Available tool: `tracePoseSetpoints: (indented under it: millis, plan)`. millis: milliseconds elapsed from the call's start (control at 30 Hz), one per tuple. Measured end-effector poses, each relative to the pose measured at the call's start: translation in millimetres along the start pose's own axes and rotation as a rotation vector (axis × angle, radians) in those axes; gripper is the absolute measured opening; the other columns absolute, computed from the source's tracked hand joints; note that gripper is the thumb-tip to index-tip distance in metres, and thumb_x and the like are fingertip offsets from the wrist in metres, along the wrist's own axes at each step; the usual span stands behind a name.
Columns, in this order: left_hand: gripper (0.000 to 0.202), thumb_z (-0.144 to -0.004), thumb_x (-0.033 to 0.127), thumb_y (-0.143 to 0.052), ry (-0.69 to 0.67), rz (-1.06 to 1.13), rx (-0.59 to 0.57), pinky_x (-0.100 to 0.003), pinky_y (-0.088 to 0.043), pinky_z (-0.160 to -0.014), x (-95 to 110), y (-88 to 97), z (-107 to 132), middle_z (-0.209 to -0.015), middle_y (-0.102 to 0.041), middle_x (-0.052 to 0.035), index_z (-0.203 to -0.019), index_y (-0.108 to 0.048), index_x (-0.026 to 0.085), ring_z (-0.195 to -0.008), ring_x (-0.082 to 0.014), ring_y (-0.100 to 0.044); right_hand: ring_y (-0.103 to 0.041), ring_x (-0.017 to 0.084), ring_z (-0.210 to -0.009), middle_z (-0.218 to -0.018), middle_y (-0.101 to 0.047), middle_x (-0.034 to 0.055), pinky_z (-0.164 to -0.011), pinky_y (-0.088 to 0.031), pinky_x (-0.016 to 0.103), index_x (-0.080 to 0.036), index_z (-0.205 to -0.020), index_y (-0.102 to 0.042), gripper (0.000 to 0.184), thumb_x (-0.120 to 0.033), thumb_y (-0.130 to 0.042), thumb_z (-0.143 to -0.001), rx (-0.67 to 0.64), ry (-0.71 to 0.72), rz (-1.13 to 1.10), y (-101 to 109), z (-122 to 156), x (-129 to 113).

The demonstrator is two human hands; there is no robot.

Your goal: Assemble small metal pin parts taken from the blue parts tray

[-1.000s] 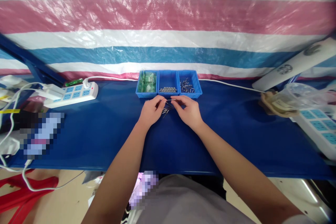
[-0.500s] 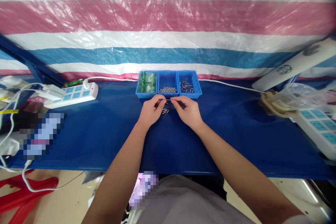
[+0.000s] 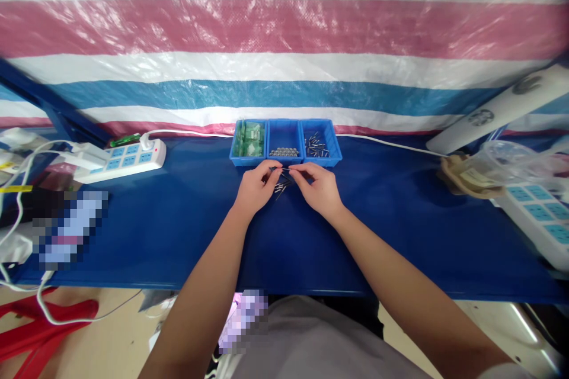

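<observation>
My left hand (image 3: pixel 258 187) and my right hand (image 3: pixel 319 188) meet fingertip to fingertip just in front of three blue bins. Both pinch a thin metal rod (image 3: pixel 285 169) held level between them; its exact kind is too small to make out. Under the fingers, a small heap of slim dark metal pins (image 3: pixel 280 187) lies on the blue table (image 3: pixel 302 249). The left bin (image 3: pixel 249 161) holds green packets (image 3: pixel 253 139). Rows of small round silver pieces (image 3: pixel 284 153) sit in the middle bin (image 3: pixel 284 127). Loose metal pins (image 3: pixel 316 145) lie in the right bin (image 3: pixel 329 161).
A white power strip (image 3: pixel 128 157) with plugs and cables stands at the left, near a blurred-out phone-like slab (image 3: pixel 75 228). On the right are a clear plastic container (image 3: pixel 502 163), another power strip (image 3: pixel 542 213) and a leaning white roll (image 3: pixel 502 109). Striped sheeting (image 3: pixel 284 29) hangs behind.
The fingertips have shifted very slightly around the rod, which looks darker now. Arms, bins and heap stay in place.
</observation>
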State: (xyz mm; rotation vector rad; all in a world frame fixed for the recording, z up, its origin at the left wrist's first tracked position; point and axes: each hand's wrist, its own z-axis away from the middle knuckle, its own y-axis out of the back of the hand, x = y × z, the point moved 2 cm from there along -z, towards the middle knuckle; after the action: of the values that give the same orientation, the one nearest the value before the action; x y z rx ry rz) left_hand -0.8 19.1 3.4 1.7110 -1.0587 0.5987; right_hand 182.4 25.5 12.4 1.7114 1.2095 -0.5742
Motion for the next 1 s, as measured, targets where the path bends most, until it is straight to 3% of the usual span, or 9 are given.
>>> tracePoseSetpoints:
  millis: [400, 600, 1000]
  plan:
    - [0.033, -0.101, 0.045, -0.048, 0.07, -0.042, -0.049, -0.023, -0.044, -0.064, 3.8, 2.7, -0.4, -0.065, -0.063, 0.0018, -0.093, -0.066, 0.019, -0.06, -0.0112, -0.058, -0.07, 0.018, -0.074, -0.093, -0.077, 0.0051, -0.071, -0.058, 0.032, -0.022, -0.099, -0.077, 0.014, -0.031, -0.069, -0.092, -0.009, 0.013, -0.018, -0.7, 0.8, -2.8]
    - [0.026, -0.098, 0.042, -0.055, 0.034, -0.011, -0.024, -0.023, -0.044, -0.062, 2.1, 0.3, -0.4, -0.061, -0.058, 0.0045, -0.11, -0.066, 0.021, -0.056, -0.0108, -0.055, -0.07, 0.019, -0.075, -0.09, -0.076, 0.0057, -0.07, -0.058, 0.034, -0.022, -0.097, -0.077, 0.016, -0.034, -0.067, -0.093, 0.018, -0.022, 0.021, 0.2, 0.1, 1.3]
    - [0.029, -0.101, 0.042, -0.049, 0.044, -0.029, -0.058, -0.022, -0.044, -0.063, 4.3, 2.5, -0.3, -0.068, -0.063, 0.0018, -0.098, -0.067, 0.02, -0.061, -0.0111, -0.056, -0.069, 0.018, -0.074, -0.09, -0.075, 0.0051, -0.072, -0.059, 0.033, -0.022, -0.101, -0.076, 0.015, -0.03, -0.068, -0.091, -0.009, 0.006, 0.012, -1.1, 0.8, -0.1]
